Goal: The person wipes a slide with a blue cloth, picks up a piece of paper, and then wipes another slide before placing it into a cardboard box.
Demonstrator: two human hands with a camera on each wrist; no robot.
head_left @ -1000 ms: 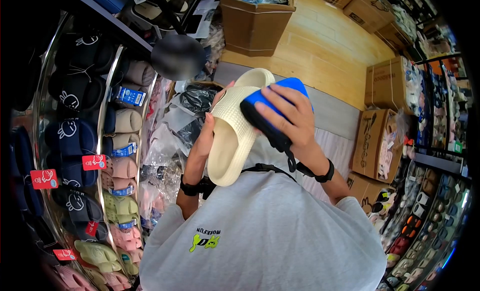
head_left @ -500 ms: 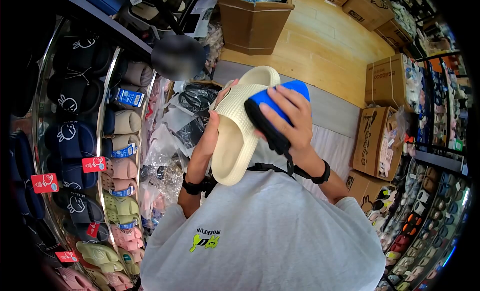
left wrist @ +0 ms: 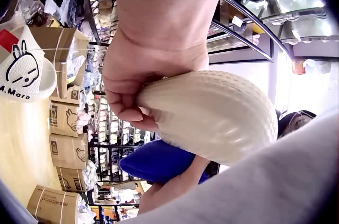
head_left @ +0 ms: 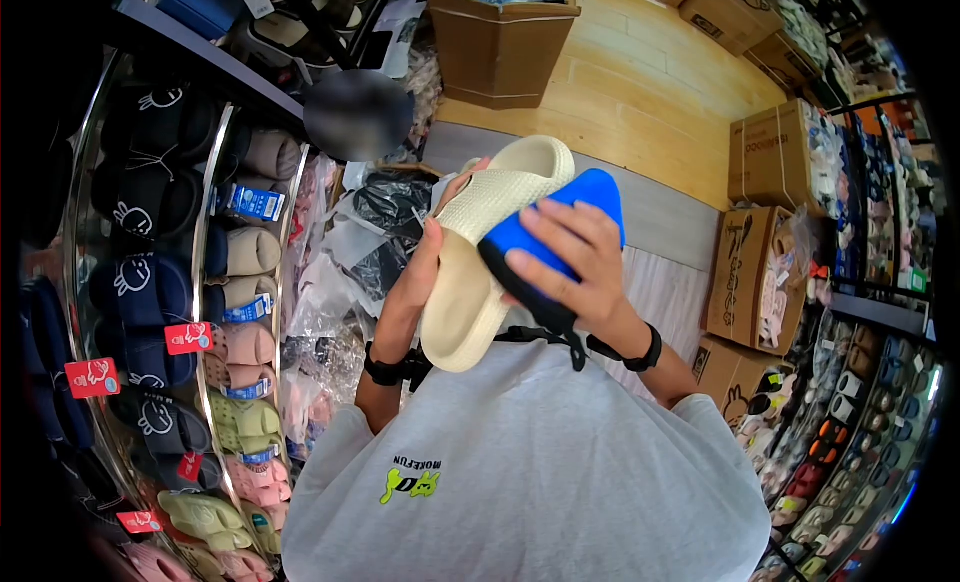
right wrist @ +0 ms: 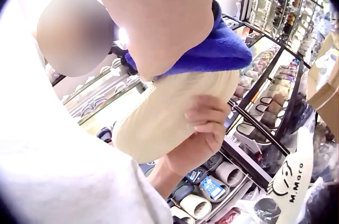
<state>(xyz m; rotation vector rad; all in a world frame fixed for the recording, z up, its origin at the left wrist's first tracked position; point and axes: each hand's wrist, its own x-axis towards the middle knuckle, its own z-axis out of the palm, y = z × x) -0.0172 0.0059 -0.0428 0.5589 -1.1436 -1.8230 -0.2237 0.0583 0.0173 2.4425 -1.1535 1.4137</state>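
Note:
My left hand grips a cream slide sandal with a woven-textured strap, held up in front of the chest. Its thumb lies along the near side, and the other fingers are partly hidden behind the strap. In my right hand is a blue plush pad with a black edge and a black strap end hanging down. Fingers spread over its top; the thumb is hidden underneath. The pad overlaps the right side of the sandal's strap. From the right wrist, the blue plush lies right against the sandal.
Racks of slippers with red and blue tags stand at the left. A cardboard box and clear plastic wrap lie ahead; more cartons and shoe shelves line the right. A white strap printed "M.Maro" shows in both wrist views.
The sandal has tilted a little, its far end shifting right. The blue pad, first moved with it, has come down and left over the strap. Both hands keep their holds.

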